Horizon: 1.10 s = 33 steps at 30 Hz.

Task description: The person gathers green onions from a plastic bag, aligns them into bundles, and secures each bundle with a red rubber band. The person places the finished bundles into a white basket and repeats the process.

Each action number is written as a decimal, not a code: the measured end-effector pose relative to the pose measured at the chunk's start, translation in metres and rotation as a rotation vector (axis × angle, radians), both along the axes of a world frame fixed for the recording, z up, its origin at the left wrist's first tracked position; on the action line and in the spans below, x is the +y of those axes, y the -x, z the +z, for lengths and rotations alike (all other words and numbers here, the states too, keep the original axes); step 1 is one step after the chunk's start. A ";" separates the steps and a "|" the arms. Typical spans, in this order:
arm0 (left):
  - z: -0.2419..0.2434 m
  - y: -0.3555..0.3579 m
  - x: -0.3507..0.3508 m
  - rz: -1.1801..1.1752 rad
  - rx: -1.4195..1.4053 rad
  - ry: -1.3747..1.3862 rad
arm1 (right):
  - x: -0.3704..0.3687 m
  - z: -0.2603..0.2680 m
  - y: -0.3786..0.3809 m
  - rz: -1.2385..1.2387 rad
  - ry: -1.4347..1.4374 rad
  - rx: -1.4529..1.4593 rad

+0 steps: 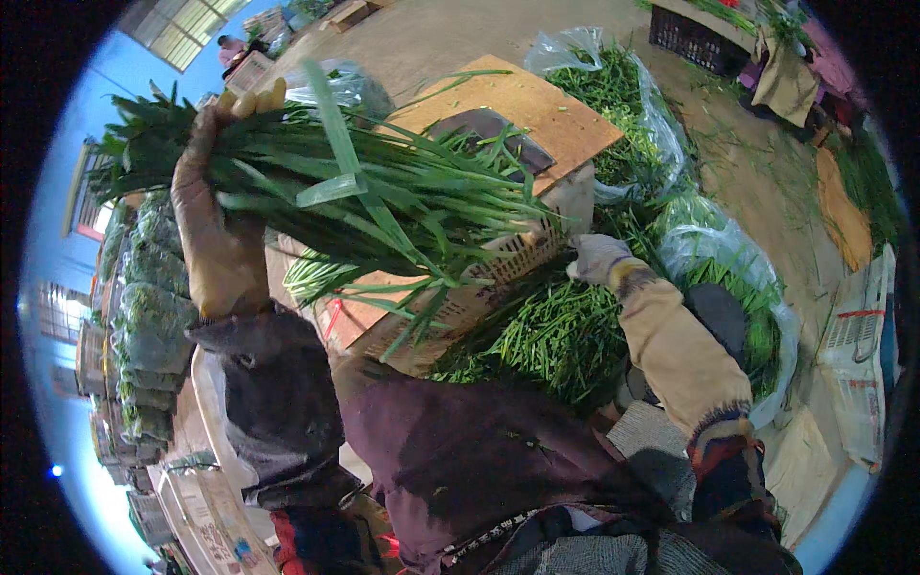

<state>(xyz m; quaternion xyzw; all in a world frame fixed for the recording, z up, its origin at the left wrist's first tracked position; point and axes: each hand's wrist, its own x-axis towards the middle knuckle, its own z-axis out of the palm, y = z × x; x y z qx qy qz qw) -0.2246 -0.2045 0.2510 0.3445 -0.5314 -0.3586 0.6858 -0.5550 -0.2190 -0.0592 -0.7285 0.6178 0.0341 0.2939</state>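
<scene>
My left hand (233, 115), in a long brownish glove, grips a large bunch of long green leafy stalks (402, 187) near its dark leafy end, at the upper left. The bunch lies slantwise above a wooden board and a plastic crate, its pale ends towards the right. Beside those ends is my right hand (598, 260) in a pale knitted glove, fingers curled; whether it holds anything cannot be made out. A dark flat blade or plate (496, 140) rests on the wooden board (575, 129), partly under the leaves. The slotted crate (535, 251) stands below.
A heap of green trimmings (560, 338) lies by my knees. Plastic bags of greens (625, 108) stand to the right. Bundled greens are stacked in crates (154, 316) at the left wall. Another person (233, 54) sits far back; a further person (826, 72) is at upper right.
</scene>
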 end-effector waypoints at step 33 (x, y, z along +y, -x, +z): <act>0.018 -0.010 0.039 -0.627 0.104 -0.044 | 0.059 0.084 -0.074 -0.142 0.806 -0.473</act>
